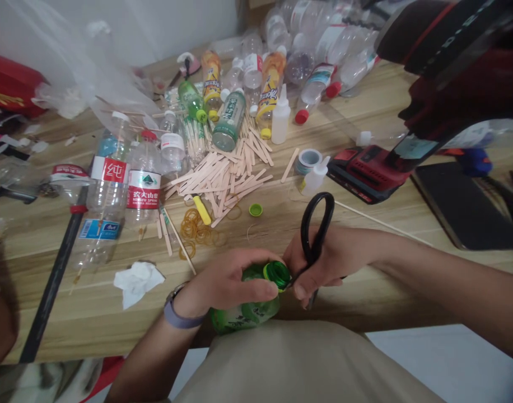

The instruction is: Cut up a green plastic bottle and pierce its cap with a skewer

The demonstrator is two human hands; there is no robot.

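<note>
A green plastic bottle lies on its side at the table's front edge, its uncapped mouth turned to the right. My left hand is wrapped round it near the neck, with the thumb beside the mouth. In my right hand is a pair of black-handled scissors, the handle loops pointing up. The scissors' tip is close to the bottle's neck ring; whether it touches is hidden by my fingers. Beyond my hands lies a small green cap.
Wooden craft sticks, rubber bands and a yellow-handled tool lie ahead. Bottles stand left; more lie at the back. A red-black cordless drill stands right, near glue bottles. Crumpled tissue lies left.
</note>
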